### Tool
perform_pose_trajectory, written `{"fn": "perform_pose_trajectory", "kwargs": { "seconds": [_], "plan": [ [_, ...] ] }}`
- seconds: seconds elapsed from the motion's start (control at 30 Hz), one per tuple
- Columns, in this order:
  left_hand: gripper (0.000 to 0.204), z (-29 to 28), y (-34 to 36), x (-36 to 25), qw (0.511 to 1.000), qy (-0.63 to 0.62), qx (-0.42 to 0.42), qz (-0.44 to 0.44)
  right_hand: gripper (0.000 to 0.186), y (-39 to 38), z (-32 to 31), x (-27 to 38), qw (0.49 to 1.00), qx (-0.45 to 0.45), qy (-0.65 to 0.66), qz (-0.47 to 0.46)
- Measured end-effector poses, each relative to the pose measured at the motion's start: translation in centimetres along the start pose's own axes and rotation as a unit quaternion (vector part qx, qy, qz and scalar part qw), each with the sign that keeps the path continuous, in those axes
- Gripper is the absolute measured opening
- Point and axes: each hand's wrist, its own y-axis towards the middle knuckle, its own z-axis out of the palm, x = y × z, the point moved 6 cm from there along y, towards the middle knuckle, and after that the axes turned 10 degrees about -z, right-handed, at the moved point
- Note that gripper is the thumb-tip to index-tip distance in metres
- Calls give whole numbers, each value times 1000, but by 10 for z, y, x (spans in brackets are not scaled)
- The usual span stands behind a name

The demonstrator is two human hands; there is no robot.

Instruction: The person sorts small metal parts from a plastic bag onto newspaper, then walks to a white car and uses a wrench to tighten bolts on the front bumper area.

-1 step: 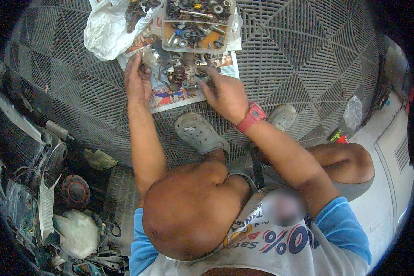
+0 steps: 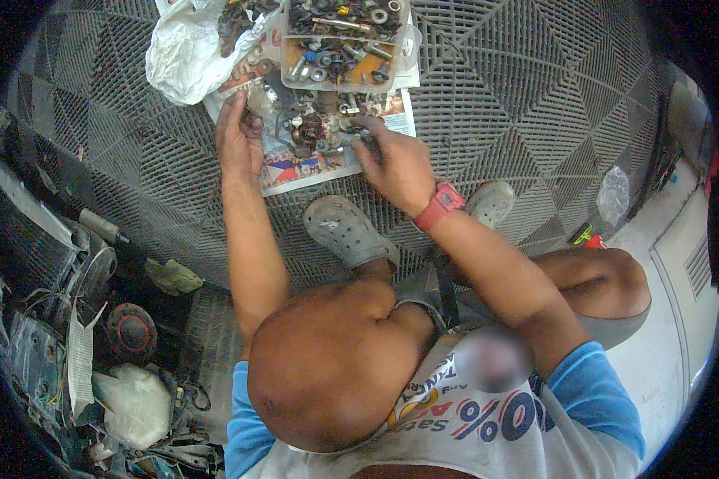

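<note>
Your half-curled left hand point(image 2: 241, 137) likely fences small grey metal hardware point(image 2: 302, 128) at the flat printed paper's point(image 2: 295, 175) left edge. Right hand point(image 2: 402, 169) bent; can't tell either grip.

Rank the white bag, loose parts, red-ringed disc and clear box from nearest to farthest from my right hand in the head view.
1. Loose parts: just left of your right hand.
2. Clear box: beyond the parts.
3. White bag: left of the box.
4. Red-ringed disc: lower left.
</note>
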Motion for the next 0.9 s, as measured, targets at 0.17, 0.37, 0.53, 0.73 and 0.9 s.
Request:
{"fn": "perform_pose_trajectory", "kwargs": {
  "seconds": [0.17,0.37,0.53,0.73,0.9],
  "plan": [
    [18,0,0,0,1000,7,1,-1,28,-32,0,-37,995,-46,35,78],
    [15,0,0,0,1000,2,1,-5,26,-36,-1,-45,994,-79,14,71],
    [15,-3,2,1,1000,5,-8,-5,23,-12,-20,-29,990,-131,38,32],
    [17,-4,3,1,1000,9,-7,0,21,14,-40,-27,980,-194,44,4],
    [19,-1,1,0,1000,9,-1,3,19,16,-50,-35,978,-196,46,46]
  ]
}}
